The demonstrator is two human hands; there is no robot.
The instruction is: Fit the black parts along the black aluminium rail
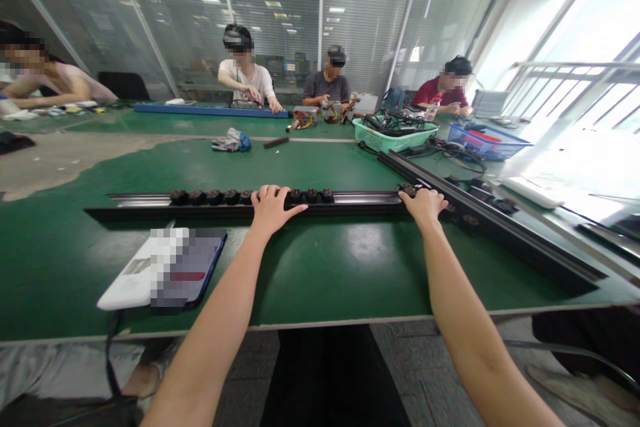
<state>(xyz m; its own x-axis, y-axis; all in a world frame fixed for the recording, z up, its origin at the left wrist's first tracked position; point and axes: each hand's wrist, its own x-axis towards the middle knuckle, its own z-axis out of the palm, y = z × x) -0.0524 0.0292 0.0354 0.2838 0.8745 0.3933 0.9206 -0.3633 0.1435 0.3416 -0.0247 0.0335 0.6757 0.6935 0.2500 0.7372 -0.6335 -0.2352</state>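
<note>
A long black metal channel (pixel 220 212) lies across the table, with a row of black round socket-like pieces (pixel 215 197) set along its middle. My left hand (pixel 271 207) rests over this row, fingers curled over the far side and thumb along the near wall, holding the channel. At the channel's right end, my right hand (pixel 425 203) has its fingers bent down around a black piece (pixel 406 188), mostly covered by the hand. Bare shiny metal (pixel 367 197) shows inside the channel between the hands. A second black rail (pixel 500 223) runs diagonally beyond my right hand.
Near the left forearm lie a white device (pixel 127 273) and a dark phone-like slab (pixel 213 273). Farther back are a crumpled glove (pixel 231 140), a green basket of cables (pixel 387 140) and a blue basket (pixel 500 147). Several people work across the table, one at a blue bar (pixel 210 110).
</note>
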